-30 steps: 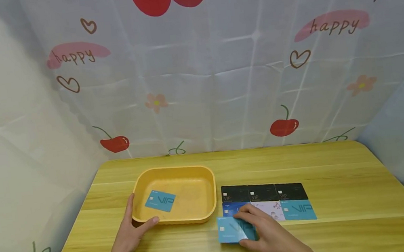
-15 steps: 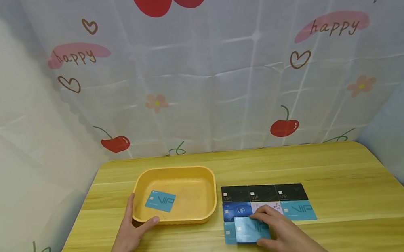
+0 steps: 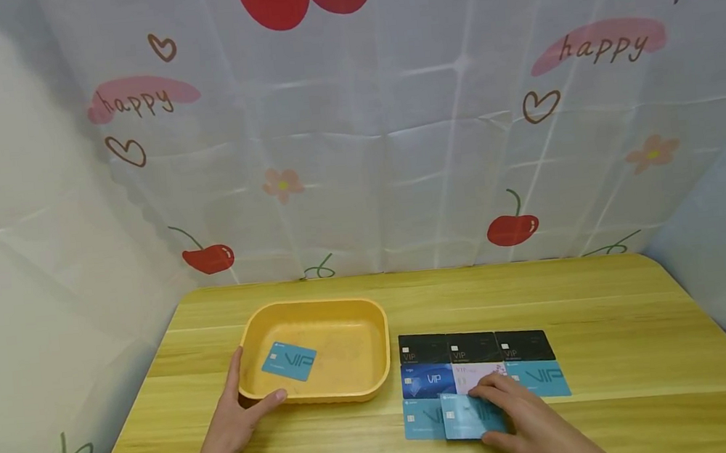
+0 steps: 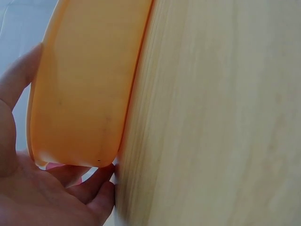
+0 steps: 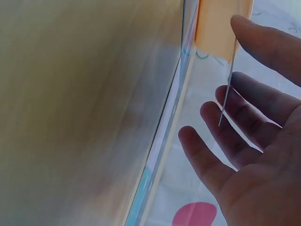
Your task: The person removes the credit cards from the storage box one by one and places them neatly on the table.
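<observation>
My left hand point(image 3: 244, 407) grips the near left corner of a yellow tray point(image 3: 357, 373), thumb on the front rim and fingers along the left wall. The left wrist view shows that hand point(image 4: 28, 188) against the tray's outer wall point(image 4: 84, 84). One light blue VIP card point(image 3: 288, 360) lies inside the tray. My right hand point(image 3: 515, 410) pinches another light blue card point(image 3: 469, 414) low over the table, just below a white card point(image 3: 472, 373). In the right wrist view that card point(image 5: 226, 89) shows edge-on between thumb and fingers point(image 5: 244, 99).
On the wooden table point(image 3: 611, 348), right of the tray, lie three black cards point(image 3: 473, 347) in a row, with a dark blue card point(image 3: 427, 381) and a light blue one point(image 3: 542, 378) below. A further light blue card point(image 3: 421, 419) lies under the dark blue one. Printed curtains enclose the table.
My right hand has slid to the right with its light blue card, from beside the tray to below the white card, leaving a second light blue card lying on the table. The left hand stays put.
</observation>
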`<state>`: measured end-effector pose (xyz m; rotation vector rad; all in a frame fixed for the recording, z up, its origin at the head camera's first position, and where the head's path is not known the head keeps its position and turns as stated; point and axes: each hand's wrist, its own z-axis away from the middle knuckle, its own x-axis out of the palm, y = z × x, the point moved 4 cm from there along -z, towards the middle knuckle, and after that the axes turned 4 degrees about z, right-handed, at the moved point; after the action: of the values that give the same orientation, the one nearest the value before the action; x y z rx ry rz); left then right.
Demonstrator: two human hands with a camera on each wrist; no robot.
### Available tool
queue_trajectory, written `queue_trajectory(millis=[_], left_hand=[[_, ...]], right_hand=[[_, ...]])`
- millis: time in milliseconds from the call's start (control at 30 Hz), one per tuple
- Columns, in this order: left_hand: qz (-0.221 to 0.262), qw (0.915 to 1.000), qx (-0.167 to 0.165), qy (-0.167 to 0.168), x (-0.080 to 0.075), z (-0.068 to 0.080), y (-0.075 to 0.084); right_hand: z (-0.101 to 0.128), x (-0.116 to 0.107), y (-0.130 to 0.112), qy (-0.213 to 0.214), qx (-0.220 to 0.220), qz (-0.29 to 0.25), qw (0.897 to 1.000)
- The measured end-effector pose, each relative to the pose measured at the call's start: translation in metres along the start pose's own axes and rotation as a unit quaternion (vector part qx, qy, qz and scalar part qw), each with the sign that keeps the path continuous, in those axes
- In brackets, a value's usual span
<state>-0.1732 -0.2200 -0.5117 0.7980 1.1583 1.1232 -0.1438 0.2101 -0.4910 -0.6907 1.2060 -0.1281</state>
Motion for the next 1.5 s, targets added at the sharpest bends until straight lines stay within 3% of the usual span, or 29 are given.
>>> queue_trajectory(millis=[233,733,1133,1500], left_hand=[[0.005,1.0,0.0,-0.001,0.0,0.0,0.0],[0.01,0.9999,0.005,-0.001,0.0,-0.001,-0.002],[0.015,0.9999,0.007,-0.002,0.0,0.0,0.0],[0.026,0.9996,0.01,-0.002,0.001,0.0,0.0]], right_hand=[[0.005,-0.001,0.01,0.005,-0.001,0.038,0.999],[0.009,-0.003,0.025,0.002,0.02,0.054,0.998],[0.005,0.001,0.026,0.024,0.045,0.075,0.996],[0.002,0.002,0.022,0.025,0.026,0.075,0.997]])
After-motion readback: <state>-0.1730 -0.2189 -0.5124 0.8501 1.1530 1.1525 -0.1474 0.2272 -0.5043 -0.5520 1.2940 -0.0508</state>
